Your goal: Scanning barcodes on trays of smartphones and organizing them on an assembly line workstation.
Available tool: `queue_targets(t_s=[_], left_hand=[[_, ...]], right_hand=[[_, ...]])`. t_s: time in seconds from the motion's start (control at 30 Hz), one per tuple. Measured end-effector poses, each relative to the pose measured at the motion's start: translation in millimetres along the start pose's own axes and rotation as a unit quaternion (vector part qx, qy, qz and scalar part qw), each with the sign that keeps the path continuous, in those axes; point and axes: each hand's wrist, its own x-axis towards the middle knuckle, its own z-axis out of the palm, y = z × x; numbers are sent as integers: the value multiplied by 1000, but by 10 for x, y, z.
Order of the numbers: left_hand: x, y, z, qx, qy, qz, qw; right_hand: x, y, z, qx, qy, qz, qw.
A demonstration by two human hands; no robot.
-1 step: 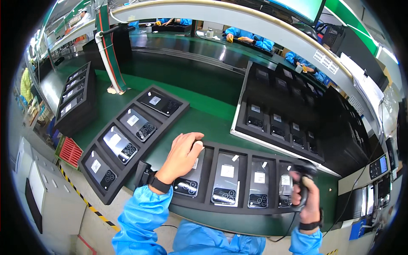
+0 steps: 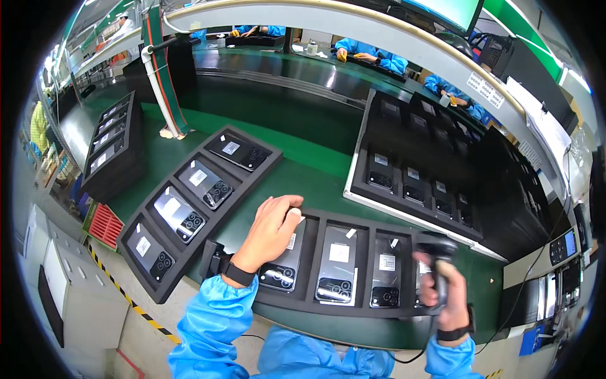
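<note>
A dark foam tray (image 2: 364, 278) of four phones lies on a green surface (image 2: 303, 189), close in front of the person. The right hand (image 2: 451, 290) is wrapped around a black pistol-grip scanner (image 2: 442, 247), slightly blurred, whose head sits above the tray's right end. Below it, partly hidden, is the rightmost phone (image 2: 419, 278), just left of that hand; its long axis runs away from the person. The left hand (image 2: 268, 230), well apart from that phone, bends over the leftmost phone (image 2: 282, 268), fingers curled near the tray's far edge; whether it grips anything cannot be told.
</note>
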Motion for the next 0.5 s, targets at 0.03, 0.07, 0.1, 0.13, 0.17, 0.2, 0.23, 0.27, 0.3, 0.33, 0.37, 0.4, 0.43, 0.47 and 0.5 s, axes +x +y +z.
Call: queue_targets(t_s=[0.03, 0.07, 0.1, 0.13, 0.17, 0.2, 0.23, 0.27, 0.3, 0.33, 0.37, 0.4, 0.43, 0.47, 0.5], left_hand=[[-1, 9, -8, 0, -3, -3, 1000], [16, 49, -27, -105, 5, -37, 994], [43, 73, -27, -211, 11, -68, 975], [48, -7, 15, -215, 13, -53, 975], [36, -65, 27, -211, 15, -55, 976], [44, -80, 56, -248, 25, -55, 967], [37, -109, 63, -282, 36, -56, 957], [38, -106, 54, -278, 38, -53, 958], [42, -95, 51, -276, 39, -52, 959], [51, -83, 55, -277, 36, -61, 958], [27, -85, 50, -276, 35, -73, 958], [25, -91, 33, -278, 34, -78, 957], [19, -89, 40, -276, 36, -81, 957], [-8, -48, 9, -259, 36, -92, 961], [15, -17, -7, -244, 36, -98, 964]], right_hand=[[87, 100, 299, 17, -19, 65, 998], [176, 233, 549, 29, -91, 98, 991], [251, 356, 790, 13, -108, 108, 988], [305, 479, 999, 10, -130, 107, 986], [420, 613, 1186, -26, -158, 111, 981], [458, 700, 1376, -59, -151, 115, 980], [520, 820, 1482, -55, -151, 127, 979], [565, 885, 1536, -81, -155, 157, 972], [592, 920, 1567, -108, -159, 186, 964], [560, 931, 1580, -110, -157, 176, 966], [524, 932, 1575, -110, -160, 178, 965], [493, 903, 1544, -95, -179, 180, 963], [467, 874, 1504, -80, -197, 182, 960], [425, 853, 1479, -69, -207, 176, 960], [413, 827, 1411, -62, -216, 174, 959]])
